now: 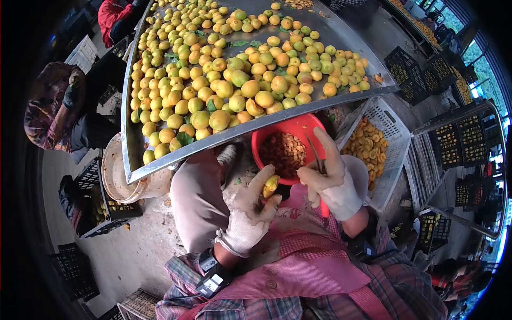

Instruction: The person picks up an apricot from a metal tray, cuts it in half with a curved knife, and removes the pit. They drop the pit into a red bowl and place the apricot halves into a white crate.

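My left hand [249, 210], in a pale work glove, pinches an apricot [270, 186] between thumb and fingers. The fruit looks partly cut open, with a darker inside. To its right, my right hand [332, 178], gloved too, is wrapped round a metal tool with a slim pointed end [316, 153] and a red handle [324, 208]; its exact kind is not clear. Beyond both hands sits a red bucket [257, 154] with many apricot pits [288, 151] in it. The apricot and the tool are apart.
A metal-edged sorting table [261, 118] piled with whole apricots [224, 88] lies ahead. At right stands a white crate [392, 154] of apricot halves [368, 144]. A white bucket [113, 170] and black crate [109, 216] are left. Another person [56, 106] sits farther left.
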Demonstrator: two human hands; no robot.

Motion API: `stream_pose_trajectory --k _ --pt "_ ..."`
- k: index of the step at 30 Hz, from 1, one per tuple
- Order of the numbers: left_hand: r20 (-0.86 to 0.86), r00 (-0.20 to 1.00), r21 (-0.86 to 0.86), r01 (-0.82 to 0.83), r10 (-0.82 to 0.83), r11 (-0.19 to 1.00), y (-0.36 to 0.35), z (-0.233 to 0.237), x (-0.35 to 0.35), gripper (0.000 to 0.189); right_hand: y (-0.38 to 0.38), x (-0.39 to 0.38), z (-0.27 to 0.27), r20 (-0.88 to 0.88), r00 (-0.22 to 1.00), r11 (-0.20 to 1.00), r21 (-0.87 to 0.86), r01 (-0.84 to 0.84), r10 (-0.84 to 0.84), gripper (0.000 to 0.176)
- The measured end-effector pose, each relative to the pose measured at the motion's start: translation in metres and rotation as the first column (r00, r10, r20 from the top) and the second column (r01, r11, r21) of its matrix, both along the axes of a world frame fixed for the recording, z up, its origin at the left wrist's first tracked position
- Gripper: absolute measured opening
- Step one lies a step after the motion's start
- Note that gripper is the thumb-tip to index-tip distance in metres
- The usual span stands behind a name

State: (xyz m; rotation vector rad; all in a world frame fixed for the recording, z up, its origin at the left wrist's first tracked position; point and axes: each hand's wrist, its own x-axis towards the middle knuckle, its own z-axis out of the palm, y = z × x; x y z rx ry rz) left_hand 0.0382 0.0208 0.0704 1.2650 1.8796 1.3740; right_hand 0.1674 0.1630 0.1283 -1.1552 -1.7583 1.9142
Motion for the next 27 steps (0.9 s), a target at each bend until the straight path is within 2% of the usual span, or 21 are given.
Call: stream_pose_trajectory --k 1,2,4,6,8,9,11,12,14,18,20,21,23,24,26,27 --pt "-0.026 1.0 -0.041 -0.007 0.006 0.999 -0.001 0.003 0.001 0.055 -0.009 -0.012 -0.002 -0.008 0.999 0.999 -0.019 -0.036 0.036 0.083" --pt "-0.052 0.999 -0.082 -0.017 0.013 0.996 -0.003 0.005 0.001 0.056 -0.013 -0.02 -0.018 0.016 0.996 0.987 0.139 -0.085 0.084 0.086" --pt "-0.081 0.996 -0.074 -0.038 0.032 0.997 -0.006 0.005 0.002 0.055 -0.017 -0.027 -0.036 -0.014 0.986 0.962 0.224 -0.157 0.165 0.086" --pt "-0.102 0.993 -0.062 -0.059 0.052 0.996 -0.009 0.001 0.001 0.054 -0.021 -0.032 -0.028 -0.005 0.984 0.962 0.21 -0.175 0.18 0.085" --pt "-0.077 0.996 -0.017 -0.054 0.052 0.998 -0.01 -0.005 0.0 0.055 -0.023 -0.033 -0.018 0.116 0.968 0.973 0.029 -0.228 0.224 0.083" --pt "-0.072 0.996 -0.015 -0.054 0.052 0.998 -0.011 -0.006 0.0 0.055 -0.023 -0.032 -0.02 0.121 0.967 0.973 0.03 -0.229 0.223 0.083" --pt "0.093 0.996 -0.096 -0.005 0.014 0.995 -0.012 -0.007 0.0 0.052 -0.025 -0.028 -0.028 0.102 0.96 0.955 0.114 -0.272 0.261 0.081" --pt "0.095 0.995 -0.094 -0.004 0.013 0.996 -0.012 -0.006 0.001 0.052 -0.026 -0.027 -0.031 0.104 0.96 0.955 0.115 -0.272 0.261 0.081" --pt "0.459 0.888 -0.081 0.002 0.035 0.997 -0.013 -0.002 0.003 0.05 -0.027 -0.026 -0.038 0.068 0.963 0.936 0.225 -0.27 0.261 0.079" --pt "0.564 0.826 -0.05 0.009 0.02 0.999 -0.014 -0.014 0.001 0.042 -0.03 -0.024 -0.037 0.08 0.961 0.928 0.248 -0.278 0.266 0.077" --pt "0.738 0.671 -0.074 -0.028 0.074 0.997 -0.016 -0.008 -0.002 0.042 -0.033 -0.021 -0.02 0.012 0.974 0.971 -0.09 -0.224 0.226 0.074" --pt "0.736 0.672 -0.075 -0.035 0.079 0.997 -0.017 -0.009 -0.004 0.042 -0.033 -0.02 -0.018 0.009 0.973 0.969 -0.09 -0.23 0.232 0.074" --pt "0.832 0.548 -0.056 -0.074 0.088 0.996 -0.017 -0.015 -0.007 0.042 -0.036 -0.014 -0.016 0.082 0.969 0.973 -0.045 -0.228 0.231 0.07" --pt "0.831 0.549 -0.055 -0.079 0.09 0.995 -0.018 -0.017 -0.009 0.042 -0.035 -0.01 -0.016 0.08 0.968 0.971 -0.044 -0.234 0.237 0.07" --pt "0.807 0.578 -0.063 -0.121 0.122 0.991 -0.022 -0.019 -0.01 0.043 -0.035 0.002 -0.016 0.049 0.946 0.912 -0.285 -0.295 0.321 0.064" --pt "0.807 0.577 -0.063 -0.123 0.123 0.99 -0.022 -0.02 -0.01 0.043 -0.038 0.01 -0.024 -0.033 0.965 0.89 -0.379 -0.254 0.262 0.046"
